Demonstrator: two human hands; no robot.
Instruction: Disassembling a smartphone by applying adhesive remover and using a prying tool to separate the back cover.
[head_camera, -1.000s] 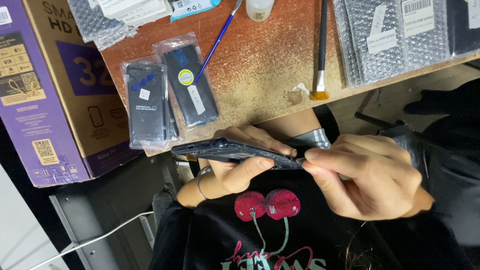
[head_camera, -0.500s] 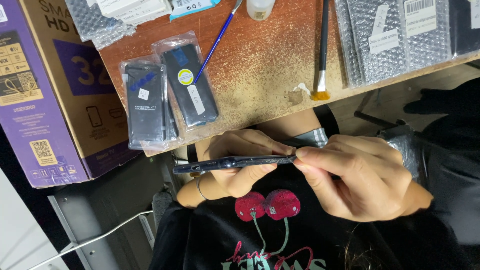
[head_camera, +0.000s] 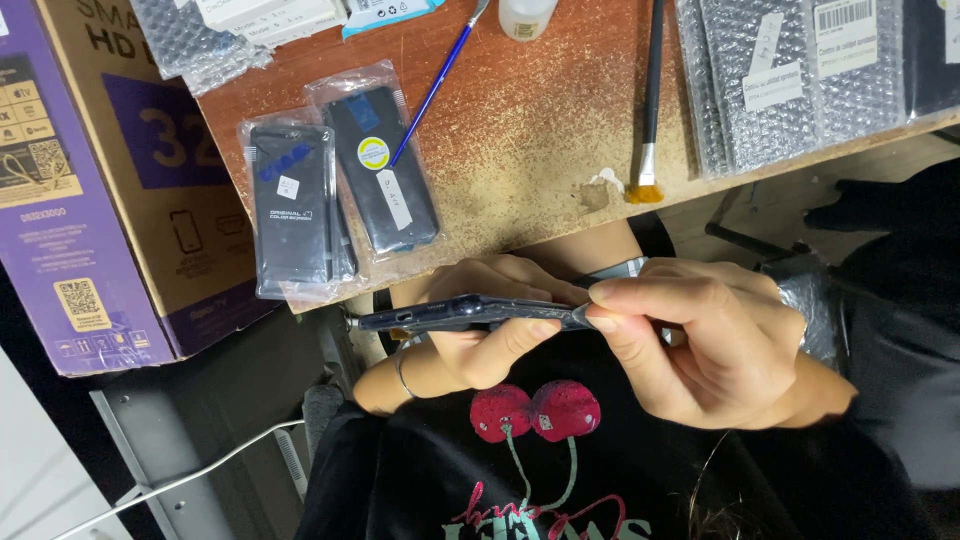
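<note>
Dark, glossy phone (head_camera: 450, 313) held edge-on at centre frame, long axis running left to right, port end pointing left. Cradled from behind and below by left hand (head_camera: 490, 320), fingers curled shut around the body, thumb along the lower edge. Pinched at its right end by right hand (head_camera: 720, 340), thumb and forefinger closed tight on the rim, possibly on a thin tool, too small to tell. Right hand nearer the working end. Further up: worn wooden table (head_camera: 520, 130), two bagged phone parts (head_camera: 335, 185) at upper left, blue brush (head_camera: 435, 85), black brush (head_camera: 650, 100), cardboard box (head_camera: 80, 180) at far left.
</note>
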